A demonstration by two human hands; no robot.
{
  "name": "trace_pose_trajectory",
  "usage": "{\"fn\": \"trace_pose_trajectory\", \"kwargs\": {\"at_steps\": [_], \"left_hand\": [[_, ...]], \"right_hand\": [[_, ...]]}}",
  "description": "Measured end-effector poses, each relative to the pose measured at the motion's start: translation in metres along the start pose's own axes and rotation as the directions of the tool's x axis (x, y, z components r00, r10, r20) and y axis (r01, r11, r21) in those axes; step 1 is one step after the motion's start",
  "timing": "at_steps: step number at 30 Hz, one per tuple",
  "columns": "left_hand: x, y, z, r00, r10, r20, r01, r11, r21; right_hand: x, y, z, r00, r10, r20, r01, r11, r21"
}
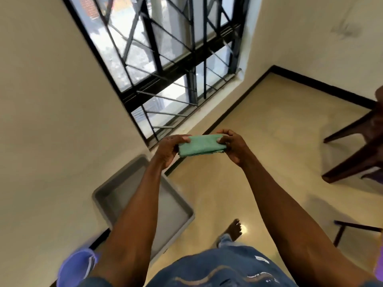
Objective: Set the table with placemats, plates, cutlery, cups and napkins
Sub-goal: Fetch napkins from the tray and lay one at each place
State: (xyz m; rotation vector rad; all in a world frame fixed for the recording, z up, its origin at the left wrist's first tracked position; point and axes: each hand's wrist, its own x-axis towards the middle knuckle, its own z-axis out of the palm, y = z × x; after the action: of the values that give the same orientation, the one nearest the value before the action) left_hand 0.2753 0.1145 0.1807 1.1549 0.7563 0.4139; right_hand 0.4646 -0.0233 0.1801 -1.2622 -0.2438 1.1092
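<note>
In the head view, just above the middle of the frame, a folded green napkin (pixel 200 145) is being held in the air between both hands. The left hand (pixel 169 149) is pinching its left end with the thumb on top and fingers curled under; the right hand (pixel 233 147) is pinching the right end the same way.

The cloth is looking soft and limp, folded into a flat oblong with loose layered edges along its lower side. Because it is being gripped only at the ends, those layers are likely to sag or fall open if either pinch is slackening, and the fold would need redoing. No table is showing in this view, so the napkin is being carried with the place setting out of sight.

A grey plastic tub (pixel 145 206), smooth-walled with rounded corners, is sitting on the glossy floor at lower left, close by a bare foot (pixel 234 229), so tripping on it is a risk. Dark wooden chair legs (pixel 356 150) are standing at the right edge.
</note>
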Motion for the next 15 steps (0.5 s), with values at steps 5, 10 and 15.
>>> {"fn": "trace_pose_trajectory", "kwargs": {"at_steps": [5, 10, 15], "left_hand": [[0.086, 0.022, 0.083, 0.943, -0.219, 0.249, 0.154, 0.954, 0.259], [0.165, 0.023, 0.212, 0.796, -0.392, 0.461, 0.095, 0.834, 0.544], [0.216, -0.010, 0.336, 0.812, -0.322, 0.486, 0.126, 0.911, 0.393]], "right_hand": [[0.044, -0.064, -0.080, 0.996, -0.066, -0.066, 0.060, 0.994, -0.089], [0.066, -0.110, -0.169, 0.967, -0.134, -0.216, 0.133, 0.991, -0.022], [0.059, -0.125, -0.262, 0.947, 0.000, -0.321, 0.080, 0.969, 0.236]]}}
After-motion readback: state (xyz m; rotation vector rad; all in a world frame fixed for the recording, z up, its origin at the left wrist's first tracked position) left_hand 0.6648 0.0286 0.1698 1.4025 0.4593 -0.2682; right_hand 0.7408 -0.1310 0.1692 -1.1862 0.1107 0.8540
